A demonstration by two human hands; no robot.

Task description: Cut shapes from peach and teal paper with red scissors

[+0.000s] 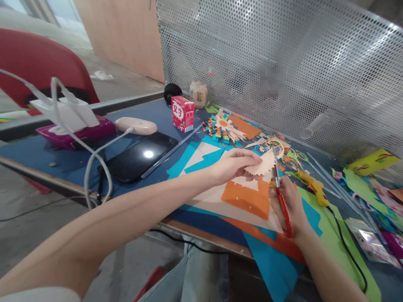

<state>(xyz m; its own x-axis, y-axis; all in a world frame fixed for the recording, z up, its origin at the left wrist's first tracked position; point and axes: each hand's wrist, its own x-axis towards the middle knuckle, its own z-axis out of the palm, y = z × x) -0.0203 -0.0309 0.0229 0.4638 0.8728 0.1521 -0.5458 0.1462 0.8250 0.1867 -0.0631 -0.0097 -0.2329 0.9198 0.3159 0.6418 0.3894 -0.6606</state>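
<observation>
My left hand [237,163] pinches a pale peach piece of paper [263,163] with a jagged lower edge. My right hand [288,201] is closed around red-handled scissors [281,201], whose metal blades point up at the right edge of that paper. Whether the blades are parted is hard to tell. Below both hands lie an orange sheet [245,199] with small scraps on it, larger peach sheets and blue sheets [273,264]. Just beyond, a heap of cut paper pieces and a fringed paper flower [223,123] rest on the table.
At left are a black phone [143,157], a pale oval case [136,126] and a purple power strip [107,126] with white cables. A pink box [182,113] and a jar [198,94] stand at the back. A yellow glue gun [315,188] lies right, before a perforated metal panel [283,50].
</observation>
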